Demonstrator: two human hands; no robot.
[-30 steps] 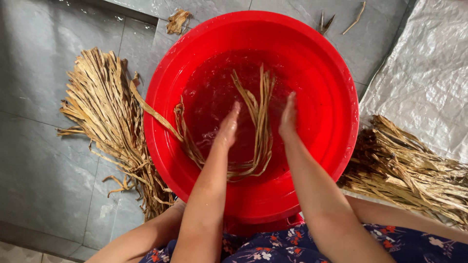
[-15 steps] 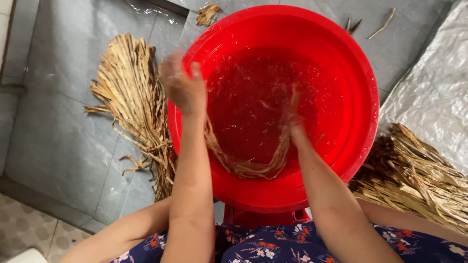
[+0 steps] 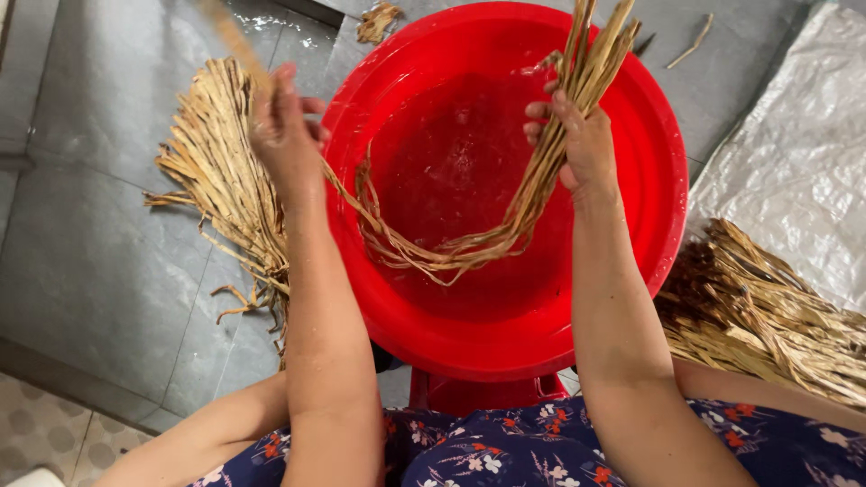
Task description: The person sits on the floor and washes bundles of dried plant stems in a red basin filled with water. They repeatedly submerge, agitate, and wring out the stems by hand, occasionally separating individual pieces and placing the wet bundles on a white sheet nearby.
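Head view: a person sits over a round red plastic basin holding shallow water, both arms raised above it.
Strands: a bundle of long tan dried leaf strips, wet, hangs in a slack loop between the two hands, its lowest part drooping over the near side of the basin's inside.
Left hand: the left hand is closed round one end of the strips, lifted above the basin's left rim; that end blurs upward past the fingers.
Right hand: the right hand is clenched round the other end, over the basin's far right part, the loose tips fanning up and away beyond the top edge.
Long axis: the bundle runs left to right between the hands in a U, both ends pointing up and far, the belly pointing down and near.
Handling: I judge the strips light, limp and pliant while wet, probably a bit slippery; single strands look likely to tear or slip out, so a full-fist hold near each end suits them.
Left pile: a heap of dry straw-coloured strips lies on the grey tiled floor, just beside the basin.
Right pile: another heap of the same strips lies near the basin, partly on a grey woven plastic sheet.
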